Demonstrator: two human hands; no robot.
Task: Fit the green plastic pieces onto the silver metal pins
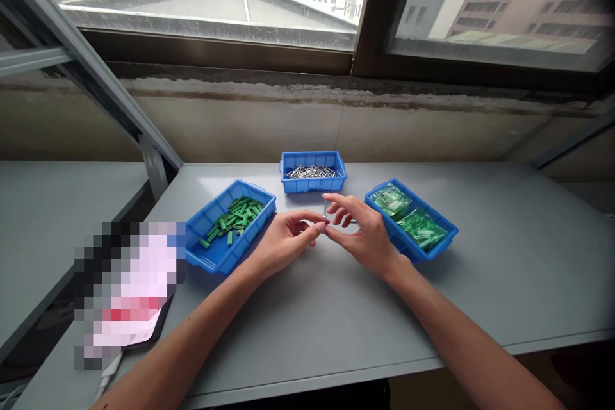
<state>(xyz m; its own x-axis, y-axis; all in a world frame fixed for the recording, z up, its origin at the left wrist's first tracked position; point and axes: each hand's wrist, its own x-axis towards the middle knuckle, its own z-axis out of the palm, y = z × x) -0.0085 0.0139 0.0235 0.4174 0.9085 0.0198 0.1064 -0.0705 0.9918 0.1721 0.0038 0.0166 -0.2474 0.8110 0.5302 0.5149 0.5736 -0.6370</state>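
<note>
My left hand (286, 238) pinches the lower end of a thin metal screw (325, 208) between thumb and index finger. Around the same screw, which stands about upright, my right hand (368, 230) has its index fingertip at the top and its thumb near the bottom. Something small shows under the right hand's curled fingers; its kind cannot be made out. Beside the left hand is a blue bin (225, 262) with many loose green plastic wall plugs (243, 213). Close to the right hand, another blue bin (408, 242) holds clear bags (421, 229) with green pieces inside.
A smaller blue bin (313, 186) of loose metal screws (312, 172) stands at the back, near the wall. On the left lies a phone-like device (144, 333), partly blurred out, with a white cable. The grey table (307, 346) ends at a front edge; a metal frame (110, 77) rises at left.
</note>
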